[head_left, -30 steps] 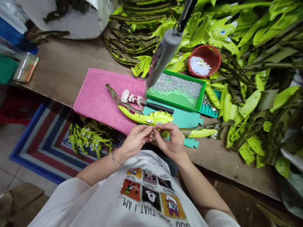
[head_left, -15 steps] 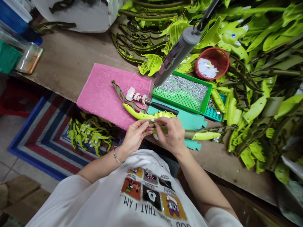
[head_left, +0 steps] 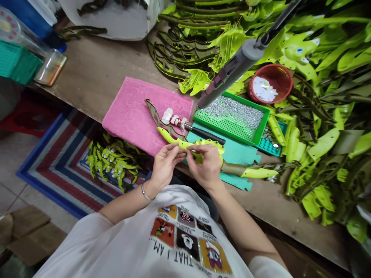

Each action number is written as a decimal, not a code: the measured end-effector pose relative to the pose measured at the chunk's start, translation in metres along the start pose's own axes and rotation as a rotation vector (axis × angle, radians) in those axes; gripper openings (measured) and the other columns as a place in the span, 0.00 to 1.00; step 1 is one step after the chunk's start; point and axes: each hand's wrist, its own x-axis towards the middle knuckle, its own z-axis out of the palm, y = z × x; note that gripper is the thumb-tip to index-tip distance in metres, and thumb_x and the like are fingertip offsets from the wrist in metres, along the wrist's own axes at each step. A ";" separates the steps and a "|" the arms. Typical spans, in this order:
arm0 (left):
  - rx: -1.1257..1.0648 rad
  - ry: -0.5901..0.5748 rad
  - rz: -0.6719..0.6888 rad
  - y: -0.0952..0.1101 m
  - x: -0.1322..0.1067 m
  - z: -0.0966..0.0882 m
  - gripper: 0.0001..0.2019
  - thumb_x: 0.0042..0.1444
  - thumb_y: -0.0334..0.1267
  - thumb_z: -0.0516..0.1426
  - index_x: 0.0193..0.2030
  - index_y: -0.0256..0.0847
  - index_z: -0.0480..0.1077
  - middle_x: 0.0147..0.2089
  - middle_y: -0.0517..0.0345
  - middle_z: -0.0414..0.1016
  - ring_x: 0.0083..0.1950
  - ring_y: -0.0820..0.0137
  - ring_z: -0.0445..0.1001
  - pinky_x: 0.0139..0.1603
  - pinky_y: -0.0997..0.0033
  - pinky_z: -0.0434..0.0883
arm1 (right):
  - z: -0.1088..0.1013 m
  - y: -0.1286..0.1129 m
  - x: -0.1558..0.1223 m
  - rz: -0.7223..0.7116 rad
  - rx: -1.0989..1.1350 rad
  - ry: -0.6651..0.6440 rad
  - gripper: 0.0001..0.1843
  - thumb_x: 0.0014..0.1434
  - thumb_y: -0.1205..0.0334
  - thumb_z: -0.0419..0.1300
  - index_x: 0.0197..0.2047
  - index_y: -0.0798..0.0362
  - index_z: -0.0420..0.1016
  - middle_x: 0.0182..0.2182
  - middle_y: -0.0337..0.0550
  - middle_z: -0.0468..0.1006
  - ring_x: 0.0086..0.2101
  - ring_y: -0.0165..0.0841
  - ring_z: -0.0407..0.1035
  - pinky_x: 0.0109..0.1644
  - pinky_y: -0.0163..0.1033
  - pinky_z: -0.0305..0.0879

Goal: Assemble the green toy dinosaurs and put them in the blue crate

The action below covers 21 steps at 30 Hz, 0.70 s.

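Both of my hands are close together at the table's front edge, over a lime-green and dark olive plastic toy part (head_left: 171, 136). My left hand (head_left: 165, 164) pinches at its lower edge, thumb against fingertips. My right hand (head_left: 206, 164) closes thumb and fingers on the same part, just right of the left hand. Whether a small piece sits between the fingertips I cannot make out. Behind the hands lies a black-handled tool (head_left: 207, 135) with a metal shaft and a red-and-white wrapped end. An olive and lime piece (head_left: 257, 172) extends to the right of my right hand.
A grey electric screwdriver (head_left: 234, 69) hangs over a green tray (head_left: 226, 126) of screws. A pink towel (head_left: 127, 112) and a teal foam mat (head_left: 236, 154) lie on the table. A red basket (head_left: 285, 81) holds white pieces. Lime-green parts (head_left: 323, 141) pile up on the right.
The whole view has shifted, so the table's things appear farther right. My hands stay at the lime-green part, with their fingertips slightly farther apart than before.
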 end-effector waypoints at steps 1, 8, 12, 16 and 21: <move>0.001 0.017 0.007 0.002 0.001 -0.003 0.21 0.41 0.43 0.74 0.39 0.38 0.76 0.32 0.59 0.81 0.31 0.75 0.79 0.37 0.76 0.75 | 0.004 0.004 0.002 0.001 -0.034 -0.025 0.11 0.59 0.71 0.61 0.41 0.49 0.64 0.30 0.38 0.78 0.29 0.33 0.69 0.36 0.41 0.62; 0.045 0.082 0.055 0.015 0.008 -0.018 0.19 0.37 0.40 0.75 0.32 0.37 0.73 0.28 0.63 0.78 0.29 0.80 0.76 0.33 0.81 0.73 | 0.021 0.006 0.010 -0.030 -0.124 -0.212 0.06 0.60 0.71 0.58 0.38 0.49 0.67 0.28 0.40 0.78 0.30 0.37 0.70 0.37 0.45 0.61; 0.033 0.163 0.116 0.023 0.017 -0.024 0.22 0.31 0.42 0.76 0.29 0.36 0.73 0.25 0.66 0.75 0.26 0.82 0.73 0.30 0.84 0.71 | 0.007 0.016 0.018 -0.048 -0.092 -0.245 0.04 0.63 0.68 0.58 0.39 0.49 0.70 0.28 0.40 0.79 0.30 0.36 0.72 0.36 0.43 0.65; 0.061 0.180 0.195 0.031 0.024 -0.030 0.20 0.33 0.43 0.76 0.30 0.37 0.75 0.27 0.64 0.77 0.28 0.81 0.74 0.32 0.82 0.72 | -0.018 0.070 0.042 0.239 -0.052 -0.235 0.06 0.59 0.68 0.57 0.40 0.50 0.69 0.34 0.42 0.83 0.32 0.36 0.77 0.38 0.41 0.70; 0.150 0.139 0.270 0.037 0.032 -0.032 0.18 0.37 0.43 0.74 0.33 0.37 0.77 0.32 0.59 0.80 0.32 0.77 0.77 0.38 0.77 0.75 | -0.028 0.133 0.070 0.421 -0.093 -0.456 0.14 0.51 0.71 0.58 0.42 0.51 0.67 0.31 0.43 0.84 0.31 0.39 0.78 0.40 0.45 0.71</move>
